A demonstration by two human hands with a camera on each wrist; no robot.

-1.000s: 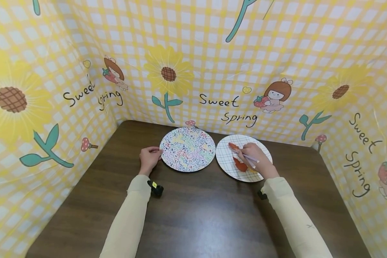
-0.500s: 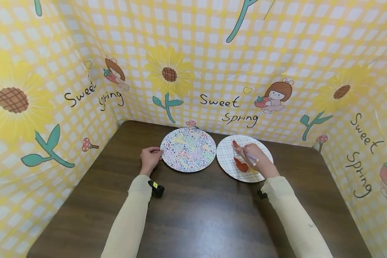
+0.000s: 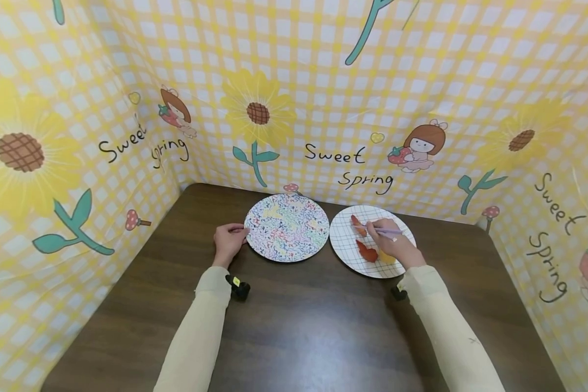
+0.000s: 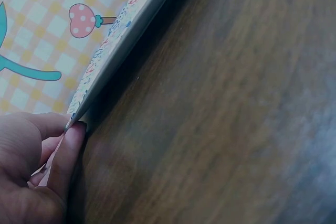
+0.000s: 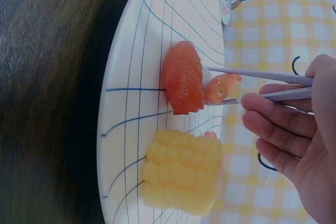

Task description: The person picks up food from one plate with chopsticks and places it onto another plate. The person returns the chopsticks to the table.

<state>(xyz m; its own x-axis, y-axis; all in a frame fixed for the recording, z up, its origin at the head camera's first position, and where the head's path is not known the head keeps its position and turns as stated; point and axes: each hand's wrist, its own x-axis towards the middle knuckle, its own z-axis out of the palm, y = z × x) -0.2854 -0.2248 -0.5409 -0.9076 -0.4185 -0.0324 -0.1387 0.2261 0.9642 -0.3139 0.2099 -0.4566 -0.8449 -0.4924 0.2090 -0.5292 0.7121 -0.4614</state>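
My left hand [image 3: 229, 243] pinches the left rim of a round plate with multicoloured speckles [image 3: 286, 227] between thumb and fingers. My right hand [image 3: 391, 237] holds a pair of pale purple chopsticks [image 5: 262, 74] over a white plate with blue grid lines [image 3: 342, 239]. At their tips is a small orange-red piece like a shrimp [image 5: 223, 87], lying between the two sticks. Whether they grip it, I cannot tell. Beside it on the grid plate lie a larger glossy orange-red crescent piece [image 3: 366, 251] and a chunk of yellow corn [image 5: 181, 171].
The two plates stand side by side at the back of a dark brown wooden table [image 3: 299, 326]. A yellow checked cloth [image 3: 323, 98] printed with sunflowers and lettering hangs around the back and sides.
My right hand has shifted slightly and turned, so the chopsticks lie more level and more of the corn shows. The small orange-red piece has moved a little. My left hand keeps its place.
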